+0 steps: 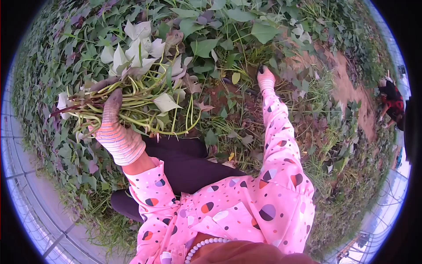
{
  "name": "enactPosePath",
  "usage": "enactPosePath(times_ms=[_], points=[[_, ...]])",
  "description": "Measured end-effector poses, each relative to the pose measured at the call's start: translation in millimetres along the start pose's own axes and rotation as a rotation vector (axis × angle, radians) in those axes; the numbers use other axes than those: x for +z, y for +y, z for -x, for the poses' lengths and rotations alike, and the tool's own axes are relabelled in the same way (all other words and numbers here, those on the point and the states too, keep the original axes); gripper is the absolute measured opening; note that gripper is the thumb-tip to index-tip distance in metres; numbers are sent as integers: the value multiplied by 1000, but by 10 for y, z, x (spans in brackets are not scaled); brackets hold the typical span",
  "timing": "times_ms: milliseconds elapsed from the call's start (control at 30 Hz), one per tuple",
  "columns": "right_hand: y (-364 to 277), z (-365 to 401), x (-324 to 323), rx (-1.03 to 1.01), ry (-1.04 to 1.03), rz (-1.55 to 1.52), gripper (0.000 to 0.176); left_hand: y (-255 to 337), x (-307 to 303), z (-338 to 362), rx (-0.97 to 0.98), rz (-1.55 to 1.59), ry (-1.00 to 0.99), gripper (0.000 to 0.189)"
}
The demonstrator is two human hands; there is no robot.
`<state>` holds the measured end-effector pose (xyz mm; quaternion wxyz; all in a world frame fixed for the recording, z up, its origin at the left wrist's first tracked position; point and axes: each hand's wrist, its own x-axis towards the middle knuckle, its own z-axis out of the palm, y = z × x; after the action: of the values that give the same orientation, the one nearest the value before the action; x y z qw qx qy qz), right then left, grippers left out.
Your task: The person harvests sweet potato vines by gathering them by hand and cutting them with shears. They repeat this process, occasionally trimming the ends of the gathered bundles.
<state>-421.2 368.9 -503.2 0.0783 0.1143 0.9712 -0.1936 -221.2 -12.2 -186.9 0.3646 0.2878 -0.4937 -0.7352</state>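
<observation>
My left hand (115, 127), in a striped glove with dirt-darkened fingers, is closed around a thick bunch of sweet potato vine cuttings (140, 103). Their green and reddish stems lie mostly crosswise, with pale leaf undersides turned up. My right hand (266, 80), also gloved, reaches out low among the growing vines ahead. Its fingers look curled and dark at the tips; what they grip, if anything, is too small and hidden to make out. Leaves (265, 33) and thin stems surround it.
Dense vine foliage (52, 88) spreads at left and ahead. Bare brown soil (349, 90) shows at right, with cut stems and grass (334, 171) nearer. Another person (391, 103) in dark and red clothing is at the far right. My bent leg (189, 163) is beneath the bunch.
</observation>
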Motion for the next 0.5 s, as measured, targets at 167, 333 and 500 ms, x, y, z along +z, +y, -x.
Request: enactPosePath(times_ms=[167,333,500], points=[[-111,-462,512,-21,-114,109,38,14,137,40,20,-5,-103,32],[-495,-314,537,185,-101,133,34,6,148,35,12,-22,-144,32],[-312,378,209,71,-128,115,46,-34,262,113,-1,-125,-72,41]])
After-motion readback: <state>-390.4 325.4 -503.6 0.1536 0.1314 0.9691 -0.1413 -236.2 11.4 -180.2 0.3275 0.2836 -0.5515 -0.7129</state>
